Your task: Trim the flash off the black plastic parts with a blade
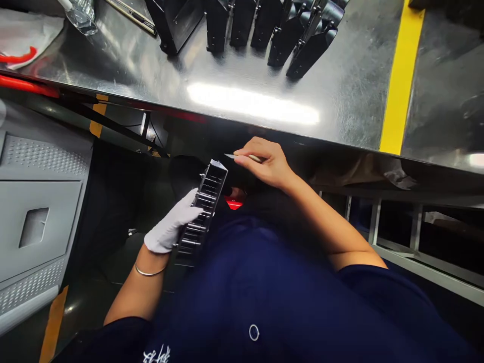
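My left hand (177, 219), in a white glove, is closed around a long black slatted plastic part (194, 229), tilted in front of my body. Thin crosswise ribs run along the part, and its upper end (218, 165) catches the light. To the right of that end, my bare right hand (266, 160) pinches a small knife (230, 156) with a pointed blade and a pale handle. The blade points left, toward the part's upper end, with a small gap between them.
A shiny metal table (351, 101) spans the top, with a yellow tape strip (401, 75). Several black parts (242, 30) stand in a row on it. A clear plastic item (83, 17) lies at upper left. A grey plastic crate (41, 212) stands left; a metal rack (416, 227) is right.
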